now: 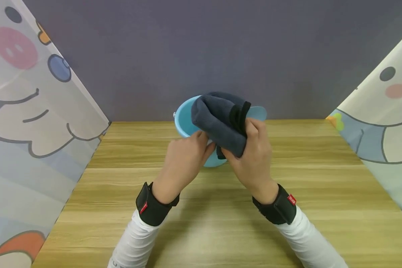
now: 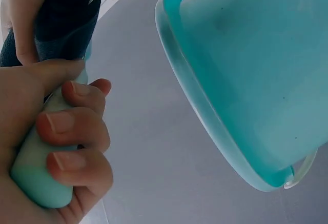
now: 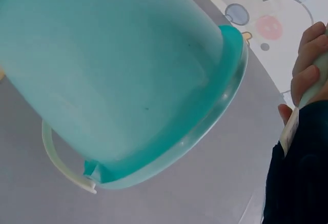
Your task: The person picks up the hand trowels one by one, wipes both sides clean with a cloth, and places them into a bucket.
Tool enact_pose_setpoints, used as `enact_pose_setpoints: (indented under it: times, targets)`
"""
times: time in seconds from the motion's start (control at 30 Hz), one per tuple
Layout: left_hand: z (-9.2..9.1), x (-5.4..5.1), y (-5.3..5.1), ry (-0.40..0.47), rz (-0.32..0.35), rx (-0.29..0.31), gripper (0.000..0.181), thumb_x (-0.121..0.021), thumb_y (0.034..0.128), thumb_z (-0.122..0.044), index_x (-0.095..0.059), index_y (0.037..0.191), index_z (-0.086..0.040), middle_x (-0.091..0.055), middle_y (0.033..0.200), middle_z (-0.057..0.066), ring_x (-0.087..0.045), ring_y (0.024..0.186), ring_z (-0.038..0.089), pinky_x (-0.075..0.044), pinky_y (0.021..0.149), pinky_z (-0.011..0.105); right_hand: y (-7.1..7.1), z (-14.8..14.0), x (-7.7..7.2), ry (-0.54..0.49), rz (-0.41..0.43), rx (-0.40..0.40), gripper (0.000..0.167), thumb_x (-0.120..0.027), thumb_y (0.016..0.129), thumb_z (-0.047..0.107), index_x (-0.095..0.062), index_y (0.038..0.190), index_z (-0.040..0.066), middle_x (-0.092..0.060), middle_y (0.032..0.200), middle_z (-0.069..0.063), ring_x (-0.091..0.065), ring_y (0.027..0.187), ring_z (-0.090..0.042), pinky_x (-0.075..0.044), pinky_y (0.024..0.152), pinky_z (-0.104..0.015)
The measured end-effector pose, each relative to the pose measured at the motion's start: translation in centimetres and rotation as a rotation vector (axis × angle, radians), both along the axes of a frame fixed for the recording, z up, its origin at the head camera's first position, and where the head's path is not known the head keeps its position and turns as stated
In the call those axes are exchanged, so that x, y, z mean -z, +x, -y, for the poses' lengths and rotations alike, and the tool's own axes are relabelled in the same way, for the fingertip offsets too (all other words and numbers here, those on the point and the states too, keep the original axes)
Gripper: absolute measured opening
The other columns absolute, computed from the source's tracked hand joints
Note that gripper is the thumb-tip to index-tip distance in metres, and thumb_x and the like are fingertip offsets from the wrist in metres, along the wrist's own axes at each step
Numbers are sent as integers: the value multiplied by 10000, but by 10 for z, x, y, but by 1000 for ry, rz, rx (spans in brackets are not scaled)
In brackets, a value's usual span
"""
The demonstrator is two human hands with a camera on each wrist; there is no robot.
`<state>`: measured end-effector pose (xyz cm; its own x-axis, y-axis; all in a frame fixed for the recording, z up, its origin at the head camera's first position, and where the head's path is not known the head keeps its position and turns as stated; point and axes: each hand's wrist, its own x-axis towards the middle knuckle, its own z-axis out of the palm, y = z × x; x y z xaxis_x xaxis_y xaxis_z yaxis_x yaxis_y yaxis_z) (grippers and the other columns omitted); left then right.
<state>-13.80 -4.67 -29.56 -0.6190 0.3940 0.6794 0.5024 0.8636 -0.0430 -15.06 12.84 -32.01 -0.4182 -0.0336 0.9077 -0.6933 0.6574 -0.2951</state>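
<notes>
My left hand curls its fingers round a pale handle with a green end, seen in the left wrist view. A dark blue towel with black edging lies folded in my right hand, which grips it around the tool beyond the left hand. A light blue rounded end sticks out past the towel; the tool's exact kind is hidden. Both hands are above the near side of a light blue bucket, upright with a white bail handle. The towel covers much of its mouth in the head view.
The bucket stands on a wood-grain table, near its back edge. A grey wall rises behind it. Cartoon-printed panels flank the table on both sides.
</notes>
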Motion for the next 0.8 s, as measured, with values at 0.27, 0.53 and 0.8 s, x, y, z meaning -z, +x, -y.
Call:
enact_pose_setpoints:
  times: [0.27,0.53,0.8]
  targets:
    - [3,1,1,-50,-53,2,322,-727,949,-338,-552,760,-144,-433,630,-39,-386,409,87,-306,382,264,0,1,2,56,8,4,594,-785,846,139,-446,1314,6,-527,1186,-269,-578,987,-421,-522,826,-549]
    - [0,1,-1,-78,-153,31,258,-702,970,-336,-619,849,-124,-447,615,-46,-357,409,57,-297,373,249,-3,0,0,13,-30,23,532,-769,885,130,-461,1297,-2,-541,1151,-269,-580,977,-424,-522,830,-549]
    - [1,0,0,-96,-176,18,303,-731,943,-379,-620,843,-116,-420,586,-50,-333,406,54,-278,369,252,-5,-1,-1,-1,-53,40,474,-720,946,222,-472,1281,-1,-547,1142,-267,-586,962,-423,-523,810,-549]
